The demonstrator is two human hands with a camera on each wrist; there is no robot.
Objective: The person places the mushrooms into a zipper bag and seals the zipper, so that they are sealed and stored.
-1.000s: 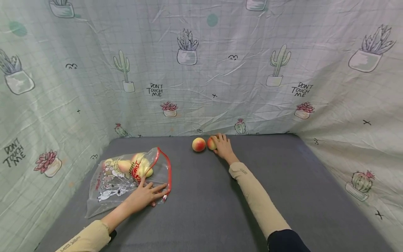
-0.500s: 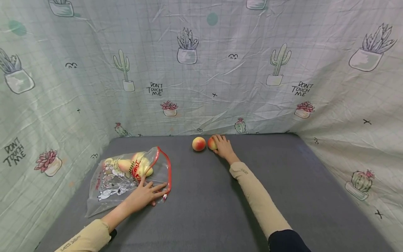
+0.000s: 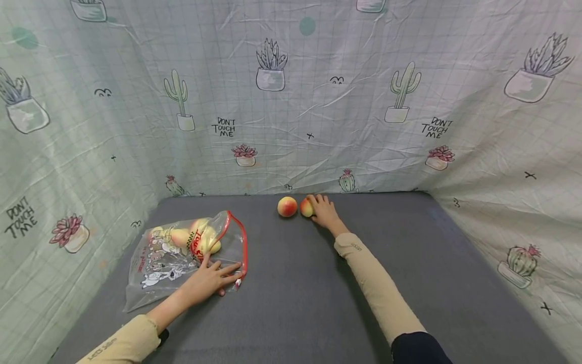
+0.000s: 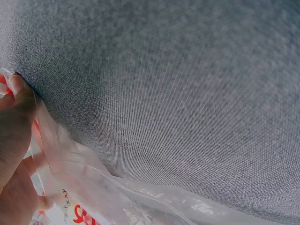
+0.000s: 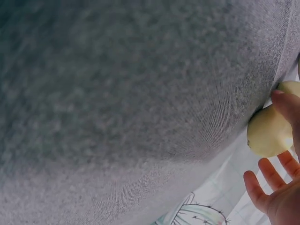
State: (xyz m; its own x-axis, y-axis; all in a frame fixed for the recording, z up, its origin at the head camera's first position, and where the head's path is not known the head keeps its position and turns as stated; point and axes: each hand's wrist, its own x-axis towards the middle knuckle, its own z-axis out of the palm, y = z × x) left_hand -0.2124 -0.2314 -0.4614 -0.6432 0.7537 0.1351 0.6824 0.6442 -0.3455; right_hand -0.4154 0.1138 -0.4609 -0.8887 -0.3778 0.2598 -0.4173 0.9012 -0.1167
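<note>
My left hand (image 3: 206, 283) lies at the mouth of a clear zip bag (image 3: 150, 263), fingers spread over its red-edged opening. In the left wrist view, the thumb and fingers (image 4: 23, 89) pinch the bag's edge. Several yellow-red peaches (image 3: 179, 238) show through the plastic. At the back of the table, my right hand (image 3: 324, 210) grips a peach (image 3: 306, 208), with fingers over its top and the thumb on the near side. The right wrist view shows that peach (image 5: 267, 133) between thumb and fingers. Another peach (image 3: 287, 207) sits just to its left.
A dark grey cloth-covered table (image 3: 291, 303) spreads between and around the hands. A pale curtain (image 3: 309, 111) printed with potted cacti hangs behind it and along both sides, close behind the two loose peaches.
My right hand shifts only slightly, and the peach under it has turned a little, with its red side now facing left. The left hand and the bag keep their place.
</note>
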